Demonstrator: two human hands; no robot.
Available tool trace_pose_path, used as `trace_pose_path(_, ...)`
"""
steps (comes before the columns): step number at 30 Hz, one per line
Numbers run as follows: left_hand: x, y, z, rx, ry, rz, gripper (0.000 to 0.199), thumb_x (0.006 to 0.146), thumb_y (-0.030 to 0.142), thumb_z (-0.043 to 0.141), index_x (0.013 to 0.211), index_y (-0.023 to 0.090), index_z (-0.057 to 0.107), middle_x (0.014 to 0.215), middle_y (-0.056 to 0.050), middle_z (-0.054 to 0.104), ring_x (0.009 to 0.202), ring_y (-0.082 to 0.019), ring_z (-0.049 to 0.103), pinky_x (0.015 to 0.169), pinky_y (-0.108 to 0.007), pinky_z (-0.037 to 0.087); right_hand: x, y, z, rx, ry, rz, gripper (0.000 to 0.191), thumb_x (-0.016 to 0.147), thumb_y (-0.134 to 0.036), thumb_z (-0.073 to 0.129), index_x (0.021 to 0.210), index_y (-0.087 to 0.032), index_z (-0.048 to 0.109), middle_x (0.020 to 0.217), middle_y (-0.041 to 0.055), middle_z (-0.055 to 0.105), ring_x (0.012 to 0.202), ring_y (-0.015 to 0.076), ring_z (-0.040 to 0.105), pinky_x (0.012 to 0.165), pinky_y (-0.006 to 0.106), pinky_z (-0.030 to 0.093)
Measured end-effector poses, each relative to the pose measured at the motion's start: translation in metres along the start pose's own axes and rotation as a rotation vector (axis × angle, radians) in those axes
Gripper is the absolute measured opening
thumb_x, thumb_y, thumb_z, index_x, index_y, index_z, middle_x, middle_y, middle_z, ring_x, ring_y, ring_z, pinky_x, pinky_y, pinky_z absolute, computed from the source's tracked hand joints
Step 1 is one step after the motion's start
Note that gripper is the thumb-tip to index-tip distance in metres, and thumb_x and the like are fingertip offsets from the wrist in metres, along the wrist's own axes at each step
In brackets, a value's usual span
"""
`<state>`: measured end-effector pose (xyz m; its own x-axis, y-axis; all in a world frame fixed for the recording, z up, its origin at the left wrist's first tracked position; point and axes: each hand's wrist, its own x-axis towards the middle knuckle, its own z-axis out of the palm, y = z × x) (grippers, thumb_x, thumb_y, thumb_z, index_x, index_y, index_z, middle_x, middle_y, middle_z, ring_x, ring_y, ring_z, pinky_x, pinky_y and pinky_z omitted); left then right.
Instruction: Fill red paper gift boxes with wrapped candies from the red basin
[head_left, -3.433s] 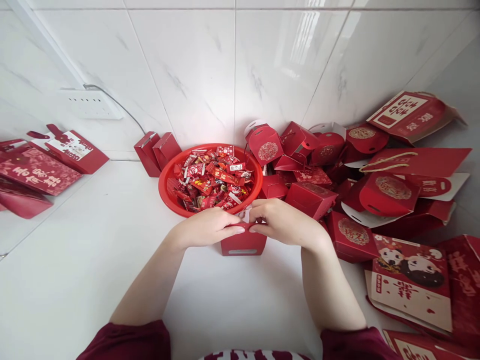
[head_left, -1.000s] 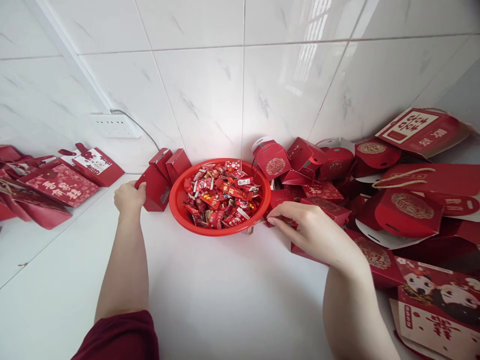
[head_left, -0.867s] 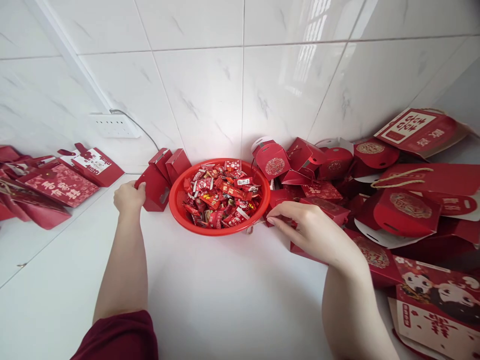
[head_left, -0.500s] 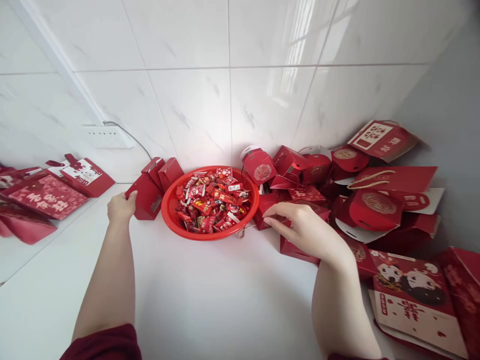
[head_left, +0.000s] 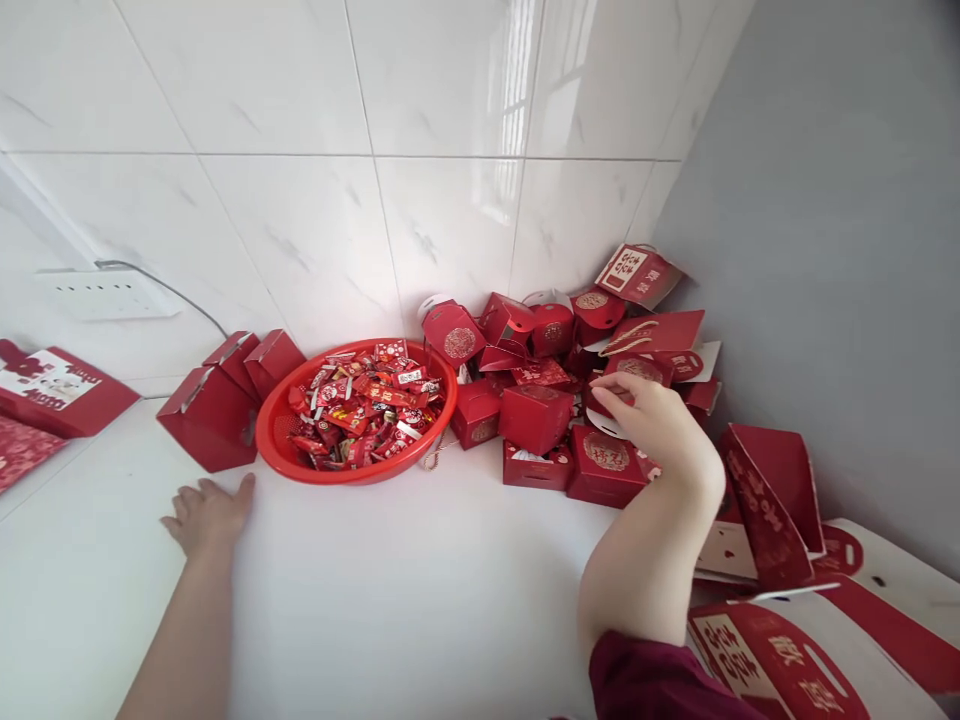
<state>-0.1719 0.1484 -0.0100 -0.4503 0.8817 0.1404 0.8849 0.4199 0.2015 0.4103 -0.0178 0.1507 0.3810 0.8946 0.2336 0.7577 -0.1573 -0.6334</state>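
My left hand (head_left: pixel 208 515) rests on the white tabletop with its fingers spread and nothing in it. Just beyond it stands a plain red box (head_left: pixel 206 418), apart from the fingers. A red plastic basket (head_left: pixel 352 475) full of small wrapped candies (head_left: pixel 371 395) stands to the right of that box. Above the right-hand pile of red gift boxes (head_left: pixel 536 415), my right hand (head_left: pixel 664 420) hovers with bent wrist. Its thumb and fingers are a little apart, and no item shows between them. A box with a gold round print (head_left: pixel 606 455) lies below it.
More printed red gift boxes (head_left: pixel 772 650) lie at the lower right, against a grey wall (head_left: pixel 825 250). Others (head_left: pixel 56 390) are at the left edge. White tiles (head_left: pixel 442 220) rise behind the table, with a power strip (head_left: pixel 109 295) and its cable at left.
My view has turned to the right. My left hand has let go of the red box and lies on the table. The right hand has moved right over the pile.
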Motion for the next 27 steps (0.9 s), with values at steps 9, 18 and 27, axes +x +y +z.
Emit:
trace_pose_path(9, -0.039, -0.008, 0.014, -0.009, 0.005, -0.064, 0.082, 0.091, 0.064, 0.022, 0.157, 0.016, 0.023, 0.166, -0.014, 0.016, 0.153, -0.037, 0.013, 0.118, -0.062, 0.015, -0.011, 0.019, -0.014, -0.008, 0.26, 0.11, 0.03, 0.092, -0.034, 0.049, 0.109, -0.021, 0.071, 0.11, 0.0106, 0.072, 0.1, 0.0281, 0.064, 0.089, 0.04, 0.047)
trace_pose_path(18, -0.048, -0.013, 0.015, -0.028, -0.014, -0.043, 0.085, 0.091, 0.064, 0.024, 0.157, 0.011, 0.025, 0.166, -0.016, 0.017, 0.152, -0.039, 0.013, 0.12, -0.064, 0.008, 0.02, -0.015, 0.033, -0.116, 0.068, -0.157, 0.037, 0.098, -0.029, 0.039, 0.112, -0.015, 0.07, 0.12, 0.0119, 0.069, 0.11, 0.0247, 0.062, 0.099, 0.036, 0.044)
trace_pose_path(27, -0.047, -0.017, 0.016, -0.031, -0.006, -0.025, 0.084, 0.092, 0.063, 0.024, 0.155, 0.009, 0.029, 0.164, -0.019, 0.02, 0.151, -0.043, 0.016, 0.117, -0.068, 0.012, 0.082, -0.092, 0.118, -0.315, -0.39, -0.142, 0.031, 0.094, -0.022, 0.051, 0.118, -0.016, 0.071, 0.123, 0.0157, 0.069, 0.113, 0.0275, 0.064, 0.097, 0.037, 0.045)
